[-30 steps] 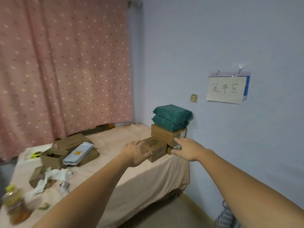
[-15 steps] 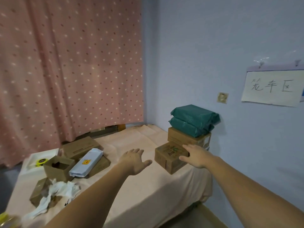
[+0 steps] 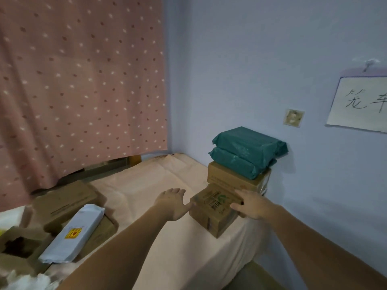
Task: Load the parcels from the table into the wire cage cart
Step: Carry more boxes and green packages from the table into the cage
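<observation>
A small brown cardboard box [image 3: 211, 214] with green print sits at the right front corner of the cloth-covered table [image 3: 159, 237]. My right hand [image 3: 252, 205] rests on its top right side, fingers spread over the edge. My left hand [image 3: 174, 203] is open beside its left face, thumb tip touching the box. Behind it stands a larger brown box [image 3: 228, 181] with two green plastic parcels [image 3: 247, 151] stacked on top. The wire cage cart is out of view.
On the table's left lie a white padded parcel [image 3: 74, 233] across flat brown boxes [image 3: 65, 199], an open small carton [image 3: 18, 245] and crumpled white wrapping [image 3: 27, 281]. A pink dotted curtain [image 3: 79, 80] hangs behind. The blue wall [image 3: 272, 59] carries a paper sign [image 3: 360, 105].
The view has come closer to the table. My left hand moved right until its thumb met the small box; my right hand stays on the box's top.
</observation>
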A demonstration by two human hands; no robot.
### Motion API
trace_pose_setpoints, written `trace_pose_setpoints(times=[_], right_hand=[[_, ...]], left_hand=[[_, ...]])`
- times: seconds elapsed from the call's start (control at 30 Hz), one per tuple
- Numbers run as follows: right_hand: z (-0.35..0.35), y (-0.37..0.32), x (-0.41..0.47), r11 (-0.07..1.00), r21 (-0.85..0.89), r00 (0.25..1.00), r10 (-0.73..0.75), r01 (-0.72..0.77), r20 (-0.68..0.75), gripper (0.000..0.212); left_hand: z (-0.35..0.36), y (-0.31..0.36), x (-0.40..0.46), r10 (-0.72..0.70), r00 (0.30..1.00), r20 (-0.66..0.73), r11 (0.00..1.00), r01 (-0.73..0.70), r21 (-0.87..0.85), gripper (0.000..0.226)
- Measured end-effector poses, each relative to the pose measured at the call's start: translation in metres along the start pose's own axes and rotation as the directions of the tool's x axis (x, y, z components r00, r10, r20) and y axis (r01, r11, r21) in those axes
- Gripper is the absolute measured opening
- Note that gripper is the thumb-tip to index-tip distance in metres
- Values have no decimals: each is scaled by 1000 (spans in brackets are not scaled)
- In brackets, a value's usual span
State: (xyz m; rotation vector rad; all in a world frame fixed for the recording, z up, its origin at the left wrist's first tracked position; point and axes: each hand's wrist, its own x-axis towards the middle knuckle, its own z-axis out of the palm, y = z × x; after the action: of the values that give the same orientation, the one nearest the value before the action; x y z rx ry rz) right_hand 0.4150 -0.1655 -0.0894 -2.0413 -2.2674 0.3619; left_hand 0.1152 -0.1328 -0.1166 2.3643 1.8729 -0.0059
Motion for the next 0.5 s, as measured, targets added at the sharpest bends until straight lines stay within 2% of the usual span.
trace_pose_setpoints(times=[0.27,0.37,0.5], right_hand=[[17,15,88,981,149,992,119,-124,40,61],[32,29,113,974,170,988,143,-150,53,60],[60,51,148,929,290,970,194,-229,146,56]], left_hand=[[19,-23,131,86,993,76,996,-83,-39,96],[37,-19,170,97,990,107,985,-80,-152,93],[69,-13,219,53,980,193,935,19,-353,95]])
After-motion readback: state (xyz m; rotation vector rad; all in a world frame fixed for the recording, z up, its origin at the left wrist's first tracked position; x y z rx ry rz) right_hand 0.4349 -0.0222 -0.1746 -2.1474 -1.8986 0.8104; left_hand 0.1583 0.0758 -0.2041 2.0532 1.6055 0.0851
